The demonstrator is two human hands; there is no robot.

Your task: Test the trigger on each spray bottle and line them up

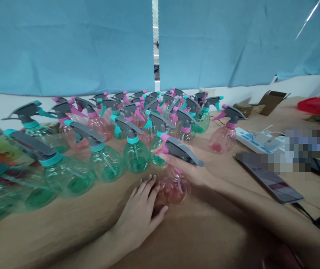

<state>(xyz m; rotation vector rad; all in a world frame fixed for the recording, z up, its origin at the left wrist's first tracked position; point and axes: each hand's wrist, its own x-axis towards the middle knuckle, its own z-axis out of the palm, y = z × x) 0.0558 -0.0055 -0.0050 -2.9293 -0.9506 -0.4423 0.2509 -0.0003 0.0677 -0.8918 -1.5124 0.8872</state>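
Observation:
My right hand (pixel 189 168) is wrapped round the neck of a pink spray bottle (pixel 175 188), just under its grey and pink trigger head. The bottle stands about upright near the middle of the table. Beside its base, my left hand (pixel 139 203) lies with fingers spread, the fingertips close to the bottle's left side; whether they touch it I cannot tell. Just behind, a green spray bottle (pixel 136 155) with a turquoise collar stands, and another green spray bottle (pixel 106 162) is to its left. A pink spray bottle (pixel 224 136) stands apart at the right.
Several more green and pink spray bottles crowd the table (pixel 92 231) toward the blue curtain (pixel 92 45). To the right lie a phone (pixel 269 177), a white power strip (pixel 254 140) with plugs and cables, an open cardboard box (pixel 273 102) and a red plastic item (pixel 318 106).

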